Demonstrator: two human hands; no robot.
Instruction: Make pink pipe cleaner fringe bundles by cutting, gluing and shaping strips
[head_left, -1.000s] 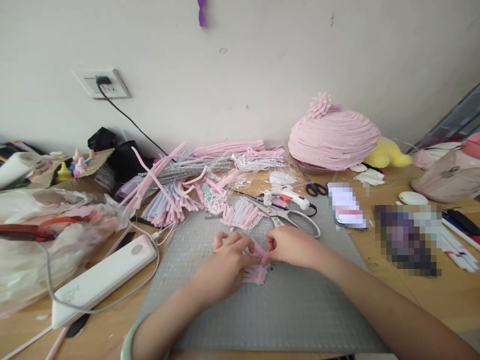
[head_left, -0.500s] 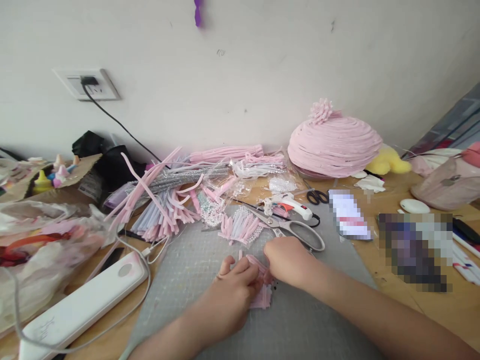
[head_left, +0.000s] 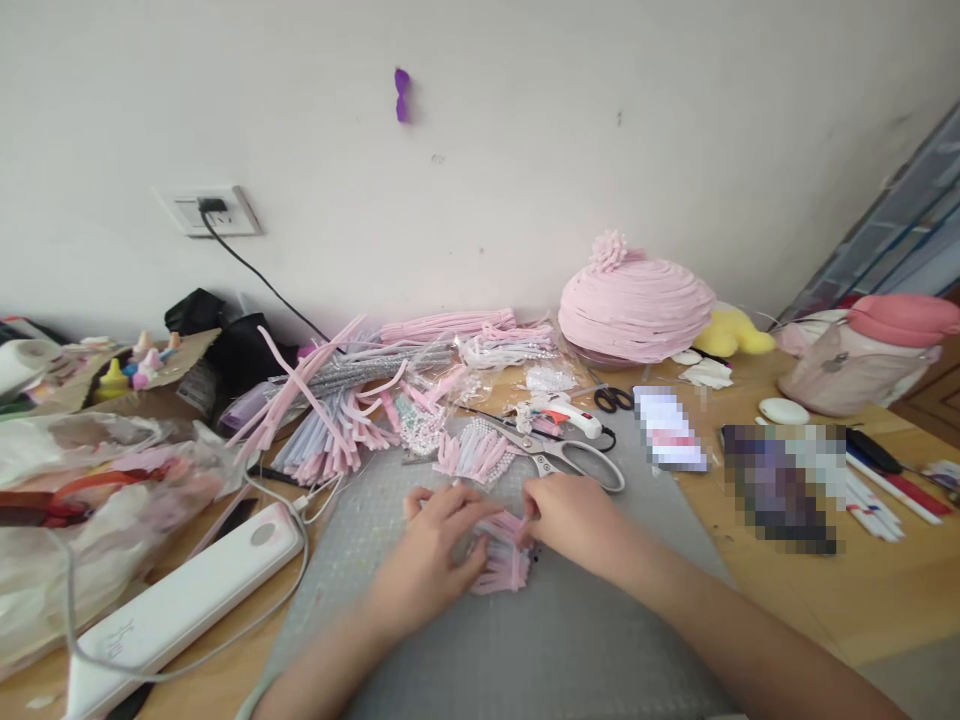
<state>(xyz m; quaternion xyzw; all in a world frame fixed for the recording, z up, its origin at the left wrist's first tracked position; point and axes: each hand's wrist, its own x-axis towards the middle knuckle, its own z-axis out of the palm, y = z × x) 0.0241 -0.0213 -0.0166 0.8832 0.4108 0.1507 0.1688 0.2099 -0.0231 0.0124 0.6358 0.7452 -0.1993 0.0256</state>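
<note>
Both my hands meet over a small bundle of short pink fuzzy sticks (head_left: 501,560) lying on a grey cutting mat (head_left: 525,640). My left hand (head_left: 431,540) rests on the bundle's left side with fingers curled over it. My right hand (head_left: 574,515) pinches the bundle's upper right end. Just beyond my hands lies another small pink and white bundle (head_left: 472,452), and large silver scissors (head_left: 562,455) lie beside it.
A heap of pink and silver fuzzy sticks (head_left: 352,385) covers the table behind the mat. A white glue gun (head_left: 571,412), small black scissors (head_left: 615,398), a pink coiled dome (head_left: 634,305), a white power strip (head_left: 176,605) and a plastic bag (head_left: 90,490) surround the mat.
The view has shifted, swinging right and back down. Both hands stay on the pink bundle, my left fingers now spread a little more over it.
</note>
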